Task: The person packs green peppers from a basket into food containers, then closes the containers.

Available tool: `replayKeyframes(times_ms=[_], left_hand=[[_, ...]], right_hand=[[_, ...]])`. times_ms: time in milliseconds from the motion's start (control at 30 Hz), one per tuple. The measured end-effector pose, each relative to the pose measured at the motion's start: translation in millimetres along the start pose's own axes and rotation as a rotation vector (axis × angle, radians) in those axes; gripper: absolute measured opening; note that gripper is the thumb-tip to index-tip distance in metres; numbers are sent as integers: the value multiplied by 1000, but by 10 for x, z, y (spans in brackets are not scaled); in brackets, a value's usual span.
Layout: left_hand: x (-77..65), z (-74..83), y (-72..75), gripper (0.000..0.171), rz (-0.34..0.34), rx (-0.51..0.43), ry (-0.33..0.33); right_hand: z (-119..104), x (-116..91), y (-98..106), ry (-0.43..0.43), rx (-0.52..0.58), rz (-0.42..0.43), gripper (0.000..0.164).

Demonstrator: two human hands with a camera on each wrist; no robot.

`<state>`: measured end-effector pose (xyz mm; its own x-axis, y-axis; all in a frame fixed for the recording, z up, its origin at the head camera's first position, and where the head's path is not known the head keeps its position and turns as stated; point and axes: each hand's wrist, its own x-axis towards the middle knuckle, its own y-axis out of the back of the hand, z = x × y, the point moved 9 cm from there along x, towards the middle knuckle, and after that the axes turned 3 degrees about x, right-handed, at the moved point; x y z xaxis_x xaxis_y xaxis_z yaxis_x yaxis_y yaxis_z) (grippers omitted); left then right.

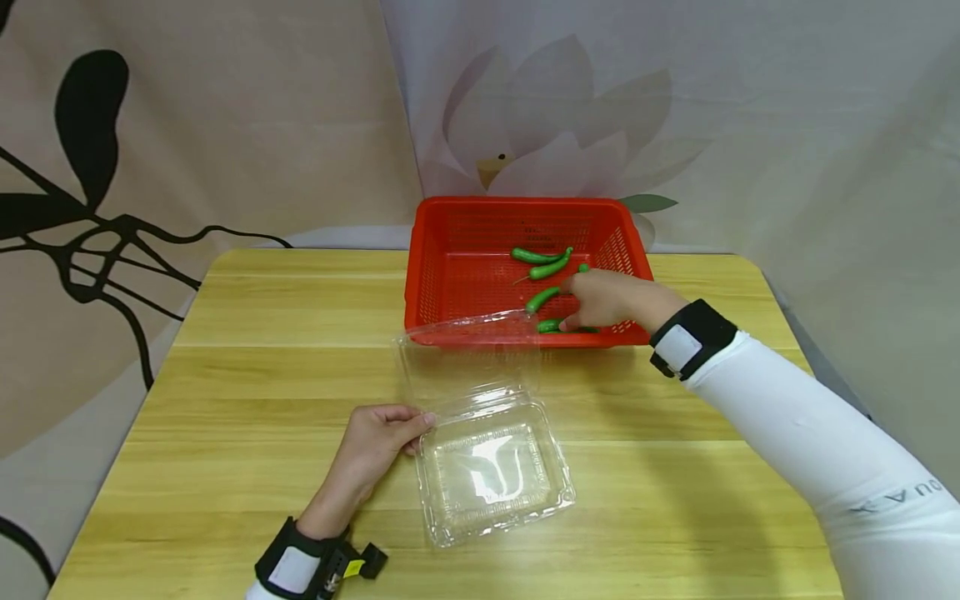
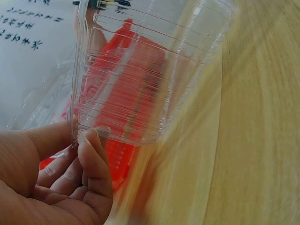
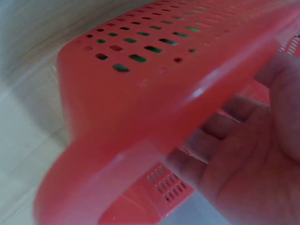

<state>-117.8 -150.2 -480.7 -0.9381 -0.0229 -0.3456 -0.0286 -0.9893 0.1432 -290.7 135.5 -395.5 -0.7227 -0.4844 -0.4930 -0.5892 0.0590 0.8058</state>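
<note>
At the front of the table lies a clear plastic clamshell box (image 1: 491,471), its lid raised at the hinge and leaning toward the basket. My left hand (image 1: 386,429) pinches the box's edge near the hinge between thumb and fingers; the left wrist view shows the clear plastic (image 2: 126,84) between them. My right hand (image 1: 611,298) reaches over the near rim into a red basket (image 1: 465,287), thumb and forefinger spread among green chili peppers (image 1: 543,298). In the right wrist view the basket's side hides its fingertips.
More green peppers (image 1: 536,256) lie in the basket toward its far side. The basket stands at the back of the wooden table (image 1: 300,333), against a printed cloth backdrop (image 1: 315,117). The lid overlaps the basket's front rim in the head view.
</note>
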Motion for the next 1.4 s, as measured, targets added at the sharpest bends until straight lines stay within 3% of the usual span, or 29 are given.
replayKeyframes(times_ms=[167,500,767,1400], left_hand=[[14,-16,3,13,-1,4,1],[16,-32,18,12,-6,2,-2],[4,-23,19,14,-9,-3,4],[-1,-6,35,15,-1,17,-8]], right_hand=[[-35,85,-54,-15,-13,-34,51],[-71,182,-195,-26,-57,-102,18],[-65,210,-240,-54,-89,-108,20],[-22,267,-257,-20,-57,-120,1]])
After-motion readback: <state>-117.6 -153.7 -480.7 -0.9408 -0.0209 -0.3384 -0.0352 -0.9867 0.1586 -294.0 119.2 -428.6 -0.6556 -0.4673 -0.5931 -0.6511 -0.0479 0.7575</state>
